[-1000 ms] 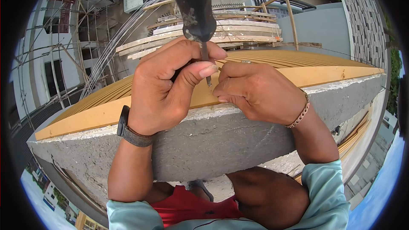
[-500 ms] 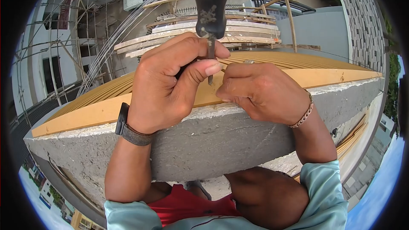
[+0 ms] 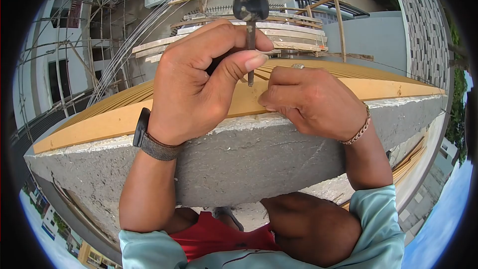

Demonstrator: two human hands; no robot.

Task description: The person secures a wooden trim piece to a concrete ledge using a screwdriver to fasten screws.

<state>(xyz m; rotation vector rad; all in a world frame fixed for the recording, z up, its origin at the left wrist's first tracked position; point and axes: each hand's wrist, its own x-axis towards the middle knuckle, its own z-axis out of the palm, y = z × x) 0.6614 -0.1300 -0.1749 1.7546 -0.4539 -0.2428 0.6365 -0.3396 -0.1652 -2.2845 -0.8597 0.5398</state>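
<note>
My left hand (image 3: 199,77), with a watch on its wrist, pinches the metal shaft of a screwdriver (image 3: 250,40) between thumb and fingers. Its dirt-smeared black handle runs out of the top of the view, while the bare tip ends just in front of the yellow-brown wooden board (image 3: 94,129). Beside that tip, my right hand (image 3: 313,99) is closed in a pinch low against the board; whatever its fingertips hold is hidden. A ring and a chain bracelet show on this hand.
The board stands along the top of a rough grey concrete ledge (image 3: 259,164), in front of my knees. Ribbed yellow-brown panels (image 3: 348,69) lie beyond it. Below are stacked planks (image 3: 294,30), bamboo scaffolding (image 3: 59,65) at left and a tiled wall (image 3: 423,25) at right.
The screwdriver and my left hand have shifted a little upward in view, and the tip sits higher. My right hand has moved slightly up and right, still pinched.
</note>
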